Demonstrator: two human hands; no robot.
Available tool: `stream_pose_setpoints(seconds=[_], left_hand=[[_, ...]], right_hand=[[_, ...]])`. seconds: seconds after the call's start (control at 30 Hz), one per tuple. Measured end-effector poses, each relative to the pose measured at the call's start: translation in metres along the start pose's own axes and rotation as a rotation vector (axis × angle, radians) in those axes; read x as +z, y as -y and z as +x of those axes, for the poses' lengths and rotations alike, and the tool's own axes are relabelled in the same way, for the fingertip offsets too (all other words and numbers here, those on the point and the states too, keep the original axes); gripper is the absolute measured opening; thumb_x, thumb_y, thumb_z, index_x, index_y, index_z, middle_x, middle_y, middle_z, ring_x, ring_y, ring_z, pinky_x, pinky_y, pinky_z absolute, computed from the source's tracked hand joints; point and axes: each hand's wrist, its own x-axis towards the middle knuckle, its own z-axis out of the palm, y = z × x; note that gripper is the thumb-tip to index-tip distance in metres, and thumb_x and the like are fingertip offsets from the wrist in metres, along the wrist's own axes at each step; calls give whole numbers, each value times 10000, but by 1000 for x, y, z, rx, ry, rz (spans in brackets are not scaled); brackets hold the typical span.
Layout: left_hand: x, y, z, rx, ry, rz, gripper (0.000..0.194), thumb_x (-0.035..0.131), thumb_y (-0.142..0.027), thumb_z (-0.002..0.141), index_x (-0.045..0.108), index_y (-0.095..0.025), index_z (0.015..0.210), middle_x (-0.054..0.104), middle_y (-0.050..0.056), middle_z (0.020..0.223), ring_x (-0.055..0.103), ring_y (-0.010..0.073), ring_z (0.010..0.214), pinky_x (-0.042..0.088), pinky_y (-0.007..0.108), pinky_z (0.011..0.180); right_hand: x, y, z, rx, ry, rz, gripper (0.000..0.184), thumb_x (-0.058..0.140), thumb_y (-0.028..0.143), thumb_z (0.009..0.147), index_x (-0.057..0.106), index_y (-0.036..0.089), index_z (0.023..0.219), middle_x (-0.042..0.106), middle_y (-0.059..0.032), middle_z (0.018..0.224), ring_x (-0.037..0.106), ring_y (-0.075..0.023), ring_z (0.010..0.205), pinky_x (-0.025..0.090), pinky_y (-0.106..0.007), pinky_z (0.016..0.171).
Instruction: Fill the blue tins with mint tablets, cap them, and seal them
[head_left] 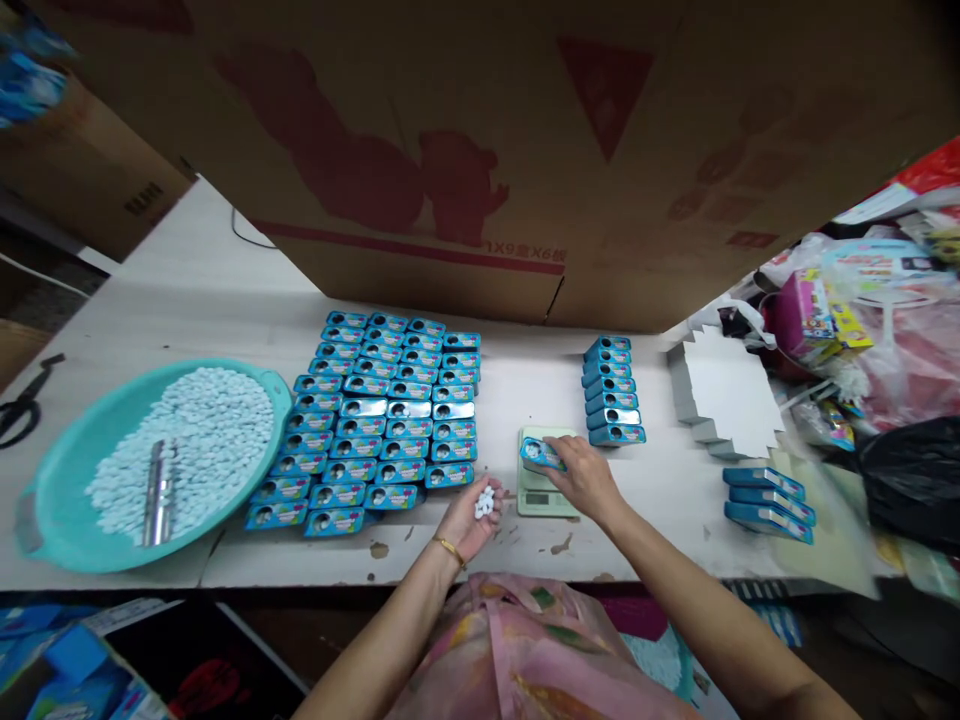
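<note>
My left hand (470,518), palm up and cupped, holds a small heap of white candies (485,501) near the table's front edge. My right hand (581,470) grips the right end of a small blue box (542,453), which is over the pale green kitchen scale (547,501). White candies show through the round opening in that box. Left of the scale stand rows of similar blue boxes (390,425) packed close together, with dark or pale round openings. A shorter row of blue boxes (613,390) stands behind and right of the scale.
A turquoise basin (71,470) of white candies, with a metal scoop (159,493) in it, sits on the left. A large cardboard carton (450,150) walls off the back. At right are white card pieces (724,390), three blue boxes (769,500) and bagged goods. Scissors (26,405) lie far left.
</note>
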Motion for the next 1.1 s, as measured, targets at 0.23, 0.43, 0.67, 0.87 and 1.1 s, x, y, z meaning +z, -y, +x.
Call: stream_pose_setpoints(seconds=[0.23,0.43,0.67,0.87,1.1], left_hand=[[-31,-3,-24,97,-203,-81,116,547,-212,712,523,-102,737,529,11,595,469,46,446,305,133,338],[-47,6,-38,124,-412,-209,37,531,-159,719,509,-137,739,546,2,580,499,58,437,318,139,328],[-53,10,-26,71,-374,-151,31,500,-144,736,522,-126,724,547,3,566,476,49,413,308,137,318],[-53,7,-25,63,-320,-49,70,558,-164,696,523,-120,738,550,5,600,481,48,449,301,134,344],[-40,13,-35,30,-219,-146,149,555,-246,693,517,-103,674,508,-3,514,426,36,384,233,132,322]], right_hand=[[37,-49,141,207,-94,167,344,522,217,733,480,185,1073,535,-81,1008,458,-225,926,379,-346,780],[75,-51,229,180,-38,287,421,479,117,734,443,185,1147,468,-76,1150,428,-179,1030,352,-313,864],[38,-95,110,128,-363,197,314,426,182,773,502,201,1077,474,-65,1132,401,-193,1073,337,-371,893],[14,-138,-34,206,-103,-238,171,509,276,740,603,209,865,531,-88,1021,473,-246,914,400,-382,737],[18,-134,-50,-5,-140,-405,205,397,185,758,601,201,765,535,-101,1043,482,-261,898,393,-389,710]])
